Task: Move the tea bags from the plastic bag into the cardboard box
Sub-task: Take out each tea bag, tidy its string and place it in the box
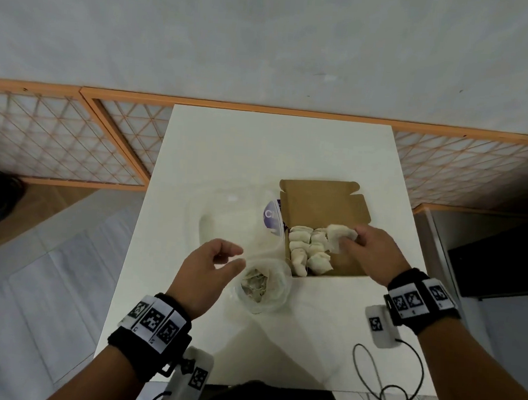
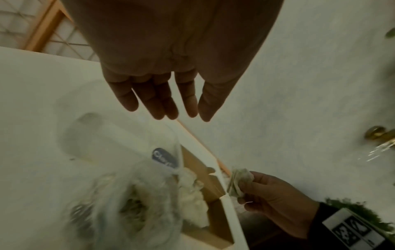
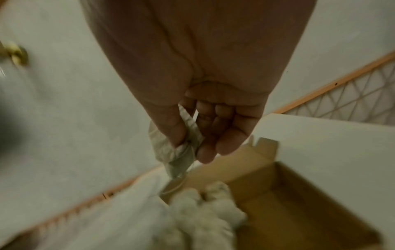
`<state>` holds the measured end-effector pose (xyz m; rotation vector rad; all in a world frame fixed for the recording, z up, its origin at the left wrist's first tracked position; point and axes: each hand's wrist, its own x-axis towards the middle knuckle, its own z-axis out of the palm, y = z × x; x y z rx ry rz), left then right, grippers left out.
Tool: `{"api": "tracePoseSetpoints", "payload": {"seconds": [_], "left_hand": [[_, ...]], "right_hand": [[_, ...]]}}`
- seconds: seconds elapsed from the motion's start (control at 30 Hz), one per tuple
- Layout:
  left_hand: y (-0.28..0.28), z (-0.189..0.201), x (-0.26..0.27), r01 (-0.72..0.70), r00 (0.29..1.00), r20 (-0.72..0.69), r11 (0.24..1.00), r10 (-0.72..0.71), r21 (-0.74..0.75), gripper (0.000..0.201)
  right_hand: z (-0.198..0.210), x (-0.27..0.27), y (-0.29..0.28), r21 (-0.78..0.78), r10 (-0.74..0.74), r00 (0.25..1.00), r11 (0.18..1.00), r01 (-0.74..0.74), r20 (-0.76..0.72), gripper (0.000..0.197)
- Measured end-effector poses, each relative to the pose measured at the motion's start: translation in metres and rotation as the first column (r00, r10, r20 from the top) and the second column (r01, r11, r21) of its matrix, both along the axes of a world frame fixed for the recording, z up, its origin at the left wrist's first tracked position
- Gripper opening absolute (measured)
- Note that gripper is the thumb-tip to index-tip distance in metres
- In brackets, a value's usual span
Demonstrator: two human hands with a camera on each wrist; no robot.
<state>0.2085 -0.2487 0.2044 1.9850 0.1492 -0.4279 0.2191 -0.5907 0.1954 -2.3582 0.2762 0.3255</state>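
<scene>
Right hand (image 1: 374, 250) pinching a tea bag (image 1: 341, 235) over the open cardboard box (image 1: 324, 203), more tea bags (image 1: 307, 253) packed inside, left hand (image 1: 209, 270) loose-fingered, empty beside the plastic bag (image 1: 260, 284), purple label (image 1: 271, 217) partly reading "Cl", white surface (image 1: 228, 154).

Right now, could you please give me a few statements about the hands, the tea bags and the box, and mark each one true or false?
1. The right hand pinches a tea bag over the cardboard box. True.
2. The left hand grips the plastic bag. False: its fingers are relaxed and hold nothing, close beside the bag's mouth.
3. The cardboard box is full from wall to wall. False: tea bags fill only its left part; the right part shows bare cardboard.
4. Some tea bags remain in the plastic bag. True.
5. The box's lid is closed. False: the flap stands open at the far side.
</scene>
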Motion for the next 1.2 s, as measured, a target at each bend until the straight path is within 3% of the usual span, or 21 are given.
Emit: {"api": "tracePoseSetpoints", "payload": {"seconds": [0.07,0.13,0.37,0.63,0.77,0.87,0.93,1.03,1.13,1.2], "left_hand": [[0.006,-0.016,-0.006,0.041,0.998,-0.056,0.989,-0.034,0.139,0.012],[0.008,-0.028,-0.011,0.071,0.991,-0.129,0.976,-0.045,0.207,0.016],[0.007,-0.041,-0.019,0.068,0.973,-0.230,0.977,-0.020,0.201,0.018],[0.005,-0.042,-0.014,0.055,0.973,-0.231,0.983,-0.014,0.175,0.011],[0.004,-0.045,-0.013,0.067,0.973,-0.231,0.982,-0.026,0.174,0.011],[0.004,-0.048,-0.012,0.072,0.973,-0.230,0.981,-0.029,0.178,0.011],[0.005,-0.049,-0.012,0.076,0.971,-0.235,0.982,-0.034,0.172,0.011],[0.006,-0.049,-0.012,0.077,0.972,-0.234,0.982,-0.035,0.174,0.011],[0.006,-0.047,-0.013,0.073,0.975,-0.222,0.982,-0.033,0.176,0.010],[0.007,-0.046,-0.015,0.075,0.976,-0.216,0.981,-0.035,0.180,0.010]], "right_hand": [[-0.025,0.005,-0.013,-0.106,0.072,0.988,0.991,-0.087,-0.138,0.021],[-0.047,0.009,-0.016,-0.112,0.138,0.961,0.979,-0.169,-0.239,0.020],[-0.089,0.017,0.008,-0.079,0.244,0.918,0.956,-0.281,-0.312,0.038],[-0.103,0.004,0.026,-0.189,0.050,0.977,0.978,-0.091,-0.207,0.017],[-0.105,-0.003,0.026,-0.116,0.112,0.959,0.982,-0.147,-0.261,0.032],[-0.110,-0.001,0.024,-0.220,0.102,0.953,0.961,-0.168,-0.285,0.036],[-0.110,0.001,0.021,-0.259,0.084,0.953,0.952,-0.164,-0.292,0.032],[-0.105,0.000,0.017,-0.157,0.064,0.965,0.982,-0.107,-0.254,0.014],[-0.094,-0.004,0.010,-0.083,-0.124,0.980,0.990,0.113,-0.155,0.037],[-0.085,-0.007,0.008,-0.232,-0.187,0.963,0.962,0.140,-0.193,0.040]]}}
